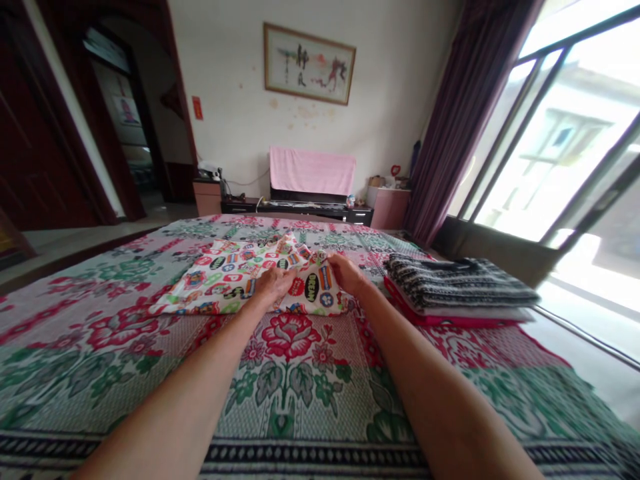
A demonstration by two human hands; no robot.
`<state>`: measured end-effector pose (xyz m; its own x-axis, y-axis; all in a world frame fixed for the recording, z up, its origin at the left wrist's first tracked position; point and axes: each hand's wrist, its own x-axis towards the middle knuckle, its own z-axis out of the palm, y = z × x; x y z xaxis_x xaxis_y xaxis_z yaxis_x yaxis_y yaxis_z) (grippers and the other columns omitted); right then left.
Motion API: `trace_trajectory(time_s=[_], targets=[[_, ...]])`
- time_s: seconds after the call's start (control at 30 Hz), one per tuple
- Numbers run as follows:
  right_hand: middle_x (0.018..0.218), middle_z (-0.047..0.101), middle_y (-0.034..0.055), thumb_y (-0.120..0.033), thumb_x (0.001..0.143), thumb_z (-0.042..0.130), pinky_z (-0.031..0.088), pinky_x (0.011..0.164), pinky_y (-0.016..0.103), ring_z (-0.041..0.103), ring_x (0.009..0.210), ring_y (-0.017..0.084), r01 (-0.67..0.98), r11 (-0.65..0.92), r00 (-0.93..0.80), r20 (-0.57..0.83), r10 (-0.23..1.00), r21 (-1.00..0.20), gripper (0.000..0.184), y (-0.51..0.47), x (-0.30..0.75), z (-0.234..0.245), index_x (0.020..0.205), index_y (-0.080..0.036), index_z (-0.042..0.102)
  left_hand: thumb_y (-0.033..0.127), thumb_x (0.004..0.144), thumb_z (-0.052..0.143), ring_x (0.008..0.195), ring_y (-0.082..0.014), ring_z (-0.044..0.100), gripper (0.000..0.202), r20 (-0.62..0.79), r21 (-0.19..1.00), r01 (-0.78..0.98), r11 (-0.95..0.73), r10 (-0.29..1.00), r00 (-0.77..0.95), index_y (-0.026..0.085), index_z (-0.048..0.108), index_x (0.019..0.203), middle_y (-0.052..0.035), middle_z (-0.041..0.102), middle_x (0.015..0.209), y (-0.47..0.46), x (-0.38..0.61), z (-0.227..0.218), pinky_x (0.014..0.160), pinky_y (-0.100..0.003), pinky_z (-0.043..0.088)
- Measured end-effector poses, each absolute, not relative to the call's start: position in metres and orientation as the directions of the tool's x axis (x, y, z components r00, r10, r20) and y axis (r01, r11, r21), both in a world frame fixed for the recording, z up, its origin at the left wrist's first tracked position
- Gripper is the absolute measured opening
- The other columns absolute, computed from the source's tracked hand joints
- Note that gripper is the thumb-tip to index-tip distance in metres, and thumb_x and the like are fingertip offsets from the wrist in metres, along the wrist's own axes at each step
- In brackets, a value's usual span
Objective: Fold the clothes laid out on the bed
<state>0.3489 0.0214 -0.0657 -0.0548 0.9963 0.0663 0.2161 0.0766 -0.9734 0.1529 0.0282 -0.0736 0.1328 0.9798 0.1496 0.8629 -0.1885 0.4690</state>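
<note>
A white garment [227, 273] with colourful cartoon and lettering prints lies spread on the flowered bedspread [290, 373]; its exact kind I cannot make out. My left hand [275, 283] rests on the middle of the cloth, fingers stretched out flat. At the garment's right upper edge, my right hand [345, 272] has its fingers closed on the fabric. Some cloth is bunched up between and beyond the two hands.
On the bed's right side sits a stack of folded clothes [455, 283], a black-and-white patterned one on top. Beyond the bed stand a low cabinet [295, 210] and a screen under a pink cloth [313, 170]. A window [565, 147] is at right.
</note>
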Motion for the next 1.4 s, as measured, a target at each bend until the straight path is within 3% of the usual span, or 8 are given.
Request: trace_trajectory(time_s=[0.17, 0.37, 0.43, 0.5, 0.6, 0.67, 0.97, 1.4], targets=[[0.058, 0.055, -0.0036, -0.046, 0.075, 0.054, 0.044, 0.053, 0.021, 0.052, 0.052, 0.011, -0.007, 0.091, -0.021, 0.091, 0.996, -0.996, 0.026, 0.022, 0.346, -0.065, 0.073, -0.021, 0.048, 0.039, 0.083, 0.047, 0.074, -0.0166, 0.060, 0.033, 0.244, 0.574, 0.774, -0.269, 0.958, 0.152, 0.017, 0.067, 0.070, -0.0038, 0.068, 0.074, 0.026, 0.152, -0.067, 0.060, -0.025, 0.036], [0.065, 0.061, -0.0044, -0.037, 0.076, 0.065, 0.043, 0.049, 0.017, 0.056, 0.053, 0.007, -0.121, 0.081, 0.087, 0.071, 0.994, -0.989, 0.022, 0.024, 0.347, -0.068, 0.076, -0.020, 0.052, 0.037, 0.084, 0.043, 0.077, -0.0183, 0.061, 0.032, 0.354, 0.503, 0.849, -0.162, 0.935, -0.032, 0.020, 0.068, 0.072, -0.0054, 0.071, 0.080, 0.026, 0.147, -0.074, 0.063, -0.026, 0.037], [0.075, 0.066, -0.0015, -0.032, 0.077, 0.064, 0.045, 0.052, 0.017, 0.060, 0.060, 0.008, -0.036, 0.049, 0.069, 0.047, 0.997, -0.998, 0.015, 0.023, 0.354, -0.065, 0.080, -0.020, 0.055, 0.037, 0.083, 0.043, 0.080, -0.0205, 0.063, 0.031, 0.332, 0.456, 0.885, -0.098, 0.941, -0.067, 0.021, 0.070, 0.077, -0.0065, 0.072, 0.085, 0.028, 0.144, -0.080, 0.063, -0.027, 0.038], [0.076, 0.068, 0.0004, -0.026, 0.075, 0.065, 0.045, 0.053, 0.018, 0.061, 0.062, 0.010, 0.215, -0.003, 0.030, 0.003, 1.000, -0.977, 0.010, 0.019, 0.364, -0.058, 0.078, -0.018, 0.059, 0.035, 0.082, 0.045, 0.083, -0.0216, 0.063, 0.029, 0.295, 0.399, 0.914, -0.070, 0.954, -0.056, 0.022, 0.071, 0.081, -0.0072, 0.072, 0.089, 0.029, 0.143, -0.085, 0.065, -0.027, 0.039], [0.066, 0.066, 0.0007, -0.021, 0.070, 0.066, 0.042, 0.053, 0.018, 0.059, 0.061, 0.011, 0.663, -0.064, -0.069, -0.145, 0.987, -0.746, 0.006, 0.011, 0.383, -0.045, 0.073, -0.016, 0.068, 0.030, 0.082, 0.046, 0.088, -0.0223, 0.064, 0.027, 0.281, 0.326, 0.942, -0.082, 0.960, -0.014, 0.021, 0.071, 0.085, -0.0081, 0.072, 0.092, 0.030, 0.143, -0.089, 0.068, -0.028, 0.042], [0.069, 0.068, -0.0005, -0.019, 0.068, 0.066, 0.041, 0.055, 0.018, 0.058, 0.062, 0.010, 0.796, -0.032, -0.155, -0.254, 0.955, -0.604, 0.014, 0.005, 0.394, -0.035, 0.080, -0.018, 0.073, 0.029, 0.083, 0.045, 0.091, -0.0226, 0.064, 0.027, 0.298, 0.290, 0.952, -0.097, 0.954, 0.006, 0.021, 0.071, 0.086, -0.0086, 0.072, 0.092, 0.031, 0.144, -0.090, 0.070, -0.028, 0.043], [0.069, 0.067, -0.0031, -0.026, 0.067, 0.070, 0.037, 0.058, 0.018, 0.047, 0.059, 0.006, 0.878, 0.106, -0.311, -0.388, 0.867, -0.467, 0.023, -0.006, 0.395, -0.017, 0.089, -0.019, 0.076, 0.028, 0.084, 0.044, 0.094, -0.0234, 0.063, 0.027, 0.320, 0.241, 0.961, -0.136, 0.946, 0.054, 0.020, 0.070, 0.089, -0.0092, 0.071, 0.093, 0.029, 0.142, -0.092, 0.074, -0.030, 0.046], [0.067, 0.065, -0.0018, -0.023, 0.063, 0.072, 0.045, 0.057, 0.021, 0.054, 0.055, 0.008, 0.893, -0.141, -0.143, -0.566, 0.812, -0.427, 0.012, -0.017, 0.397, -0.015, 0.074, -0.018, 0.071, 0.022, 0.084, 0.042, 0.097, -0.0215, 0.063, 0.031, 0.313, 0.208, 0.974, -0.092, 0.950, 0.023, 0.017, 0.072, 0.090, -0.0110, 0.071, 0.100, 0.022, 0.137, -0.083, 0.082, -0.029, 0.047]])
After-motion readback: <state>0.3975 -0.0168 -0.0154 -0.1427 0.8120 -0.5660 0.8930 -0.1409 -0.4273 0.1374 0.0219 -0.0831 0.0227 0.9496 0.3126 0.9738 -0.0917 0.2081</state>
